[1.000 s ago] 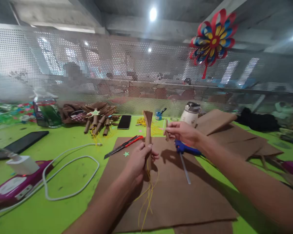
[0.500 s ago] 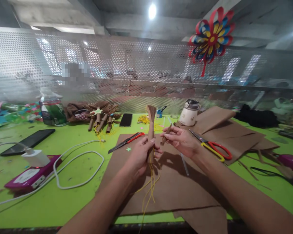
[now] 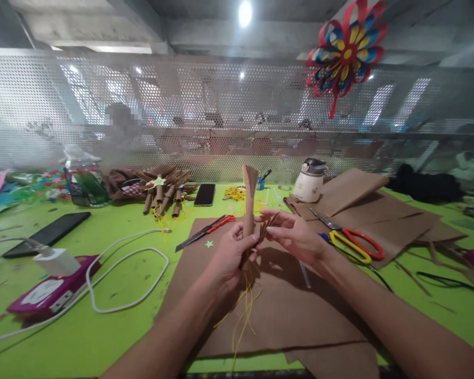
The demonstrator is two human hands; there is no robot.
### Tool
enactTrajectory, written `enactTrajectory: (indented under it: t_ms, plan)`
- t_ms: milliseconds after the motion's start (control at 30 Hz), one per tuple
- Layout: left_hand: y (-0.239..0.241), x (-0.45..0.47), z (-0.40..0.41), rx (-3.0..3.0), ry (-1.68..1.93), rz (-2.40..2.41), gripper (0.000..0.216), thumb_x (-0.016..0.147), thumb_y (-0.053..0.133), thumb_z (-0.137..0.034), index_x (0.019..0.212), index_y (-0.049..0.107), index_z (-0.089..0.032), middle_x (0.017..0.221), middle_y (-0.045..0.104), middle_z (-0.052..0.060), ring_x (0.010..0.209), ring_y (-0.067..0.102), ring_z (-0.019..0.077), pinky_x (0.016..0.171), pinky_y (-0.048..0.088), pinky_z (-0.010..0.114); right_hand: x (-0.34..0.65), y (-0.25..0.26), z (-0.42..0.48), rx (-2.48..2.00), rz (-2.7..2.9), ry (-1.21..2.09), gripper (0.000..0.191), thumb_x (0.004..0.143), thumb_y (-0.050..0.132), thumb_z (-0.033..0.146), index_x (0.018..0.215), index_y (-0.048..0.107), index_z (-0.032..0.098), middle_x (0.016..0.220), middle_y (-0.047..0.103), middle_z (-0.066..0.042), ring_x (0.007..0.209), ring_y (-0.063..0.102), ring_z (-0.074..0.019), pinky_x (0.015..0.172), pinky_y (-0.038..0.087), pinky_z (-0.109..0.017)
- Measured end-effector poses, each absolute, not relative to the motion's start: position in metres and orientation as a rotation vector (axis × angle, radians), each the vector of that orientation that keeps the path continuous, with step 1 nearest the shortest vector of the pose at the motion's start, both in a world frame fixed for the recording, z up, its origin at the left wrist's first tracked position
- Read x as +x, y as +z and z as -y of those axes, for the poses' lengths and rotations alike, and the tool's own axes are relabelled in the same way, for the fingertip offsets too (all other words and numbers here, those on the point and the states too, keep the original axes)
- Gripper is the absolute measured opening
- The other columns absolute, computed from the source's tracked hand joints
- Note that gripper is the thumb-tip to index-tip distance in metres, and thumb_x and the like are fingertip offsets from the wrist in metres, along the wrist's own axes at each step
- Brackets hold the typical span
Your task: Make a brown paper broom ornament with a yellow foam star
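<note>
Left hand [image 3: 231, 252] is squeezing the paper brush [image 3: 249, 200], likely light and bendy, by its stem; right hand [image 3: 294, 237], at three o'clock, is pinching paper strips [image 3: 267, 227].

The fringed roll [image 3: 249, 202] in my left hand [image 3: 231, 258] and the small strip [image 3: 267, 226] in my right hand [image 3: 296, 239] are matt brown paper; the trailing strings [image 3: 245, 310] look smooth, the green counter [image 3: 102, 337] dull.
</note>
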State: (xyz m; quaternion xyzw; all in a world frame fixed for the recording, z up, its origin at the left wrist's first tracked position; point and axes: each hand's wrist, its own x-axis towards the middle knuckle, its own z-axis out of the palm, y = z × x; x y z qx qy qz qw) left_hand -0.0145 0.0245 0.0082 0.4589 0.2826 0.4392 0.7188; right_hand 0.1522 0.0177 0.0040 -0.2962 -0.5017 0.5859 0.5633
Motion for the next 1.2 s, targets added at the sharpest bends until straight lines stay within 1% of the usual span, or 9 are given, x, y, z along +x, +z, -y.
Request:
enactTrajectory:
  t_ms: [167,267,500,633,733,833,967,1133,1200]
  plan:
    - [0.003,-0.013,-0.028,0.999,1.034,-0.661,0.027,0.072,0.065,-0.011,0.095,0.052,-0.013,0.075,0.057,0.0,0.055,0.052,0.0057,0.042,0.036,0.015,0.149,0.001,-0.012,-0.782,1.106,1.357,0.034,0.066,0.077,0.018,0.098,0.068,0.021,0.095,0.068,-0.004,0.086,0.059,-0.0154,0.076,0.044,-0.03]
    - [0.0,-0.013,-0.029,0.993,1.081,-0.689,0.03,0.07,0.068,-0.013,0.095,0.052,-0.014,0.074,0.058,0.0,0.055,0.052,0.0065,0.041,0.035,0.015,0.146,0.0,-0.008,-0.819,1.115,1.329,0.032,0.066,0.077,0.022,0.097,0.068,0.021,0.094,0.067,-0.004,0.083,0.058,-0.0153,0.074,0.044,-0.03]
    - [0.003,-0.012,-0.029,0.984,1.107,-0.731,0.037,0.062,0.075,-0.016,0.093,0.053,-0.015,0.073,0.06,-0.001,0.057,0.055,0.0077,0.042,0.036,0.016,0.137,-0.002,-0.004,-0.925,1.181,1.199,0.023,0.068,0.076,0.028,0.086,0.067,0.018,0.084,0.065,-0.003,0.069,0.053,-0.0129,0.064,0.042,-0.028]
    - [0.002,-0.013,-0.028,1.004,1.109,-0.719,0.037,0.064,0.074,-0.018,0.094,0.053,-0.015,0.073,0.06,-0.001,0.057,0.054,0.0076,0.042,0.036,0.016,0.133,-0.003,-0.004,-0.911,1.196,1.141,0.02,0.07,0.074,0.031,0.082,0.066,0.018,0.076,0.063,-0.002,0.064,0.051,-0.0122,0.06,0.04,-0.028]
    - [0.0,-0.013,-0.029,1.015,1.087,-0.696,0.031,0.066,0.072,-0.018,0.091,0.053,-0.015,0.075,0.059,0.0,0.057,0.055,0.0074,0.042,0.037,0.016,0.133,-0.004,-0.004,-0.944,1.176,1.115,0.019,0.071,0.074,0.031,0.081,0.067,0.016,0.073,0.062,-0.002,0.062,0.05,-0.0117,0.059,0.039,-0.027]
    - [-0.001,-0.014,-0.029,1.024,1.054,-0.676,0.023,0.069,0.069,-0.017,0.087,0.054,-0.015,0.074,0.058,0.0,0.057,0.055,0.0074,0.042,0.038,0.016,0.135,-0.005,-0.005,-0.955,1.18,1.119,0.019,0.072,0.073,0.03,0.082,0.068,0.015,0.073,0.063,-0.002,0.061,0.049,-0.0113,0.059,0.039,-0.027]
    - [0.0,-0.015,-0.029,1.003,1.023,-0.689,0.016,0.072,0.064,-0.013,0.086,0.055,-0.014,0.073,0.058,0.001,0.058,0.055,0.0075,0.042,0.039,0.015,0.137,-0.006,-0.005,-0.922,1.165,1.194,0.019,0.071,0.073,0.03,0.083,0.071,0.016,0.075,0.064,-0.003,0.063,0.05,-0.0112,0.061,0.041,-0.027]
    - [-0.001,-0.015,-0.029,0.979,0.962,-0.637,0.017,0.073,0.062,-0.01,0.089,0.056,-0.013,0.081,0.063,0.006,0.066,0.062,0.0106,0.044,0.04,0.015,0.136,-0.003,-0.004,-0.897,1.125,1.281,0.022,0.069,0.075,0.032,0.083,0.072,0.016,0.079,0.066,-0.004,0.065,0.054,-0.0118,0.063,0.043,-0.027]
    - [-0.001,-0.015,-0.03,0.959,0.944,-0.647,0.019,0.072,0.062,-0.008,0.09,0.056,-0.012,0.083,0.064,0.008,0.067,0.064,0.0123,0.044,0.039,0.015,0.136,-0.001,-0.003,-0.902,1.11,1.304,0.022,0.068,0.075,0.032,0.083,0.072,0.015,0.077,0.067,-0.004,0.066,0.056,-0.0119,0.063,0.043,-0.027]
